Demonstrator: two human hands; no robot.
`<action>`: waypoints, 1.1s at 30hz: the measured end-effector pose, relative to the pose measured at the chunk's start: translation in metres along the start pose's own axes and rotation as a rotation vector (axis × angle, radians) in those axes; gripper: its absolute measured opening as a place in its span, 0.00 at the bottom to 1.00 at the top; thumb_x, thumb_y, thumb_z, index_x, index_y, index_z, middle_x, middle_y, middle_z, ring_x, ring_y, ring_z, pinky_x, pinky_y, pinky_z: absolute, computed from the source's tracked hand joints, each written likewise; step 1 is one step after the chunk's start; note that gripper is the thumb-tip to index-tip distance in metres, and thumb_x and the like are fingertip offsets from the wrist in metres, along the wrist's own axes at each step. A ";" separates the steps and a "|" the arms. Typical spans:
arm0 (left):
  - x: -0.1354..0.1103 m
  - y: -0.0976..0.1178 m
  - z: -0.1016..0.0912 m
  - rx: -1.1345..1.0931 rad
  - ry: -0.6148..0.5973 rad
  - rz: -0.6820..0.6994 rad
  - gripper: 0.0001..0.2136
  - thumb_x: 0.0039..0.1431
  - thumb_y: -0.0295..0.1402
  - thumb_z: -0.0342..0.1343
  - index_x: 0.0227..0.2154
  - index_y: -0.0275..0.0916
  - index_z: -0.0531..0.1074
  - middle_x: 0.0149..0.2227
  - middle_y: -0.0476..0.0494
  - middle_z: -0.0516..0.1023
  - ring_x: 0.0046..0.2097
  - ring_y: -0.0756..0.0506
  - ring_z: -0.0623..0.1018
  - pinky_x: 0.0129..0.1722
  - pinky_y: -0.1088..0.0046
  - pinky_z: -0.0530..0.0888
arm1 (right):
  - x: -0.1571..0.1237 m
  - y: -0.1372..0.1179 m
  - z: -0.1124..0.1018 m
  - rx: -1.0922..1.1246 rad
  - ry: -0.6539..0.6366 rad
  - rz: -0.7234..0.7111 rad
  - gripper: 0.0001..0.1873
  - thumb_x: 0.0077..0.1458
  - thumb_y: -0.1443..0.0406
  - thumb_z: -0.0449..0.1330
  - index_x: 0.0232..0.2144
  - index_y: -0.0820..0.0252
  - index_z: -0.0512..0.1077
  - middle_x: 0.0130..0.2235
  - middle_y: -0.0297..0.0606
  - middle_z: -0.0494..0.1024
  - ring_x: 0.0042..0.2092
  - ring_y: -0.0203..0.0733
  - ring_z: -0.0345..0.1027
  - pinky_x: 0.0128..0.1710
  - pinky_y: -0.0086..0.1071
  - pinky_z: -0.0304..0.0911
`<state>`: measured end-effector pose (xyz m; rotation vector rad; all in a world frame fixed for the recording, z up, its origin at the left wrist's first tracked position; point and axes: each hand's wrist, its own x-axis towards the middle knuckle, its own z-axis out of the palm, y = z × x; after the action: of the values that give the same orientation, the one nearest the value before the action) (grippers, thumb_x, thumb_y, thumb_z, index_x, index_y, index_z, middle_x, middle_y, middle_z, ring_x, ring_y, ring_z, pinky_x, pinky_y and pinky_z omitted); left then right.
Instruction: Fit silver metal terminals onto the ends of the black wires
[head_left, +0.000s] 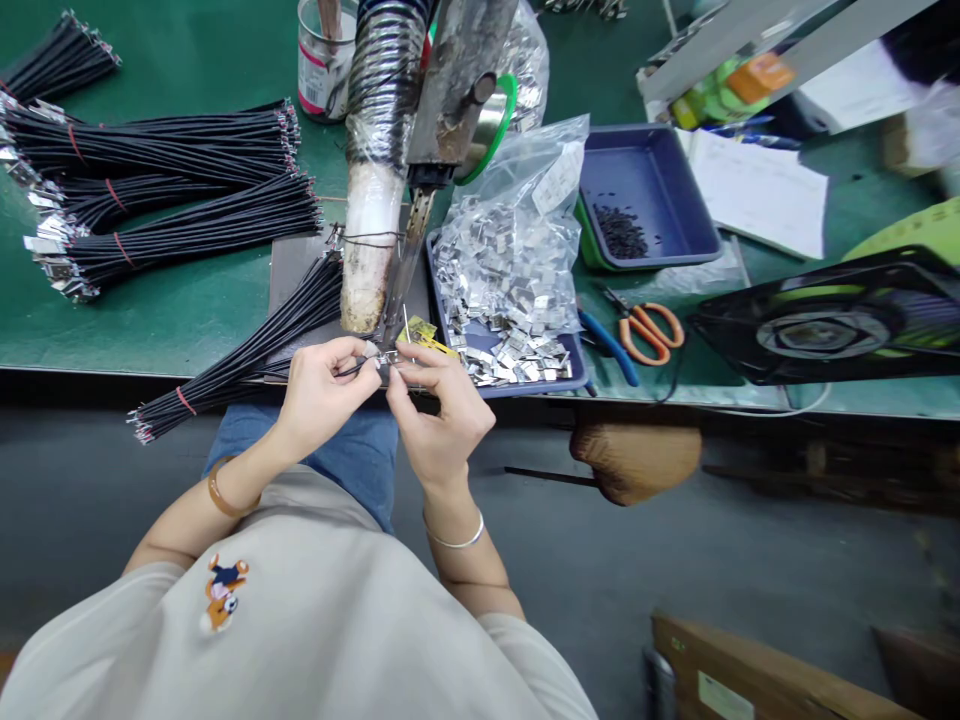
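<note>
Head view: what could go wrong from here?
1. Burn or snag: the left hand and right hand work right by the tip of what looks like a soldering iron; if it's hot, a small slip might touch it.
2. Drop: the banded black cable bundle overhangs the green tabletop, so a forearm bump could drag it off.
3. Spill: loose metal connectors sit close beside the right hand; a knock might scatter some.
</note>
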<state>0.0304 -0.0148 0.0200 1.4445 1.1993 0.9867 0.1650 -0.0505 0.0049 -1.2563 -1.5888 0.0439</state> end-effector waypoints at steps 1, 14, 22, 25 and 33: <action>0.000 0.000 0.000 0.005 0.004 0.004 0.06 0.52 0.32 0.56 0.25 0.34 0.73 0.18 0.57 0.52 0.22 0.56 0.51 0.22 0.77 0.49 | 0.001 0.000 0.000 -0.002 0.002 -0.003 0.09 0.56 0.75 0.63 0.32 0.56 0.71 0.39 0.38 0.84 0.42 0.40 0.80 0.43 0.34 0.77; -0.002 -0.002 -0.001 0.049 -0.033 -0.009 0.06 0.52 0.31 0.54 0.24 0.35 0.71 0.17 0.58 0.52 0.22 0.56 0.51 0.22 0.78 0.50 | -0.005 0.000 -0.005 -0.075 -0.056 -0.097 0.09 0.57 0.74 0.62 0.33 0.56 0.69 0.41 0.41 0.84 0.40 0.38 0.81 0.38 0.29 0.76; -0.010 -0.003 -0.004 0.176 -0.051 0.277 0.09 0.55 0.28 0.53 0.30 0.35 0.78 0.24 0.49 0.75 0.24 0.54 0.67 0.23 0.80 0.62 | 0.000 0.000 -0.008 0.102 -0.047 0.258 0.05 0.62 0.68 0.58 0.34 0.55 0.64 0.26 0.26 0.76 0.20 0.29 0.68 0.19 0.21 0.62; -0.010 -0.004 -0.010 0.187 -0.090 0.383 0.08 0.55 0.27 0.53 0.29 0.34 0.79 0.26 0.46 0.79 0.24 0.54 0.68 0.25 0.80 0.66 | 0.003 0.001 -0.009 0.240 -0.206 0.375 0.07 0.64 0.65 0.56 0.33 0.54 0.62 0.20 0.21 0.66 0.18 0.29 0.63 0.18 0.21 0.59; -0.008 -0.005 -0.017 -0.046 -0.220 0.077 0.09 0.55 0.33 0.58 0.26 0.32 0.79 0.28 0.42 0.81 0.29 0.50 0.76 0.29 0.78 0.71 | 0.000 0.007 -0.011 -0.109 -0.146 -0.117 0.05 0.63 0.68 0.58 0.33 0.55 0.71 0.31 0.34 0.79 0.32 0.35 0.75 0.34 0.28 0.71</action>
<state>0.0114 -0.0198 0.0182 1.5288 0.9615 0.8759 0.1775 -0.0531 0.0059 -1.2654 -1.8088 -0.0261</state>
